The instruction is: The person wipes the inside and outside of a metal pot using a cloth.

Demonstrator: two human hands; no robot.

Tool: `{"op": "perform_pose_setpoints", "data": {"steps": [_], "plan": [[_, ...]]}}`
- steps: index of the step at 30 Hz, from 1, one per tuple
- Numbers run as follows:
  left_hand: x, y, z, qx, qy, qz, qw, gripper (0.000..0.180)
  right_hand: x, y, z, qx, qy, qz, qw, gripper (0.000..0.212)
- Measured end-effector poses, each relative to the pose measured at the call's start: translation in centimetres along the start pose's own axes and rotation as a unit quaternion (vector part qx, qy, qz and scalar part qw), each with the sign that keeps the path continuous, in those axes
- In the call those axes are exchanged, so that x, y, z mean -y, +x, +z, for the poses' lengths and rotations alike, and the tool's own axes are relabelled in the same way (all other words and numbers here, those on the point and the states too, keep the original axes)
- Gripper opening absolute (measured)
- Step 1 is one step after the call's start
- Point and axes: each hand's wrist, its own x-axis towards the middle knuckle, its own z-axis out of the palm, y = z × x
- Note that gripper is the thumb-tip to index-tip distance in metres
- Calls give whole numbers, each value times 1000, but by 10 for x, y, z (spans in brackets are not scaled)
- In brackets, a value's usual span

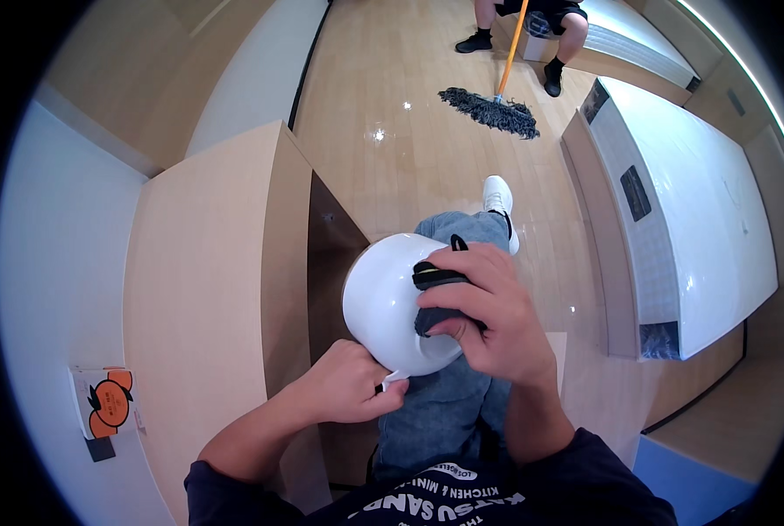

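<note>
A glossy white rounded pot [381,298] is tilted on its side above my lap. My left hand [350,386] is closed round its small white handle [396,378], low on the near side. Against the pot's right side, my right hand [488,302] grips a dark grey cloth [436,322] with a black edge, a thin yellow-green stripe and a small black loop. The fingers bunch the cloth and press it to the white surface. The pot's far side is out of sight.
A light wood desk [208,254] stands close on my left, with an orange-and-white box [107,403] by the wall. To the right is a plastic-wrapped mattress [681,210] on a bed base. Ahead, a seated person [572,35] has a grey mop [493,112] on the wooden floor.
</note>
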Motion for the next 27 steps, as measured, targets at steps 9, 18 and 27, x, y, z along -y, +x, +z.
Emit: {"op": "perform_pose_setpoints", "data": {"steps": [9,18,27], "plan": [[0,2,-1,-27,-9,2,1000,24,-16,-5,10,-91,113,112,983,27],[5,0,-1,-18,-30,-7,999,23,-39,-19,17,-130,218,213,944,20],[9,-2,-3,-20,-72,-28,997,29,-47,-27,6,-65,279,251,925,26]]}}
